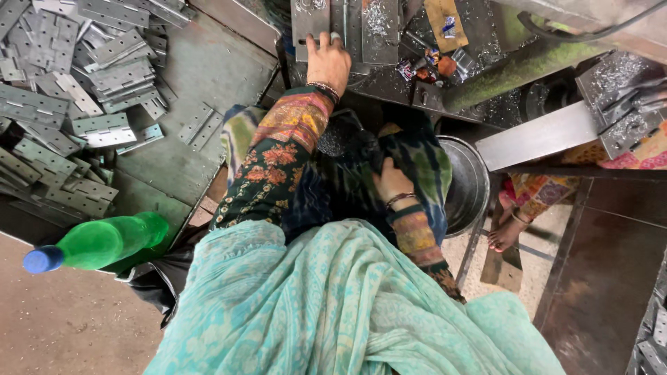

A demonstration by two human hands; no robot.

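My left hand point(328, 61) reaches forward to the machine bed, its fingers pressed on a grey metal hinge plate point(310, 24) that lies flat among metal shavings. The sleeve on that arm is floral and a bangle sits at the wrist. My right hand point(390, 182) rests low in my lap on dark blue-green patterned cloth point(417, 156). Its fingers are tucked into the folds and hidden. A pale turquoise scarf point(333, 305) covers the lower middle of the view.
Several grey hinge plates point(76, 104) are heaped on the green bench at left. A green bottle point(104, 242) with a blue cap lies at the bench edge. A steel bowl point(472, 182) and a metal bar point(538, 135) are at right. Another person's foot point(504, 235) is below the bar.
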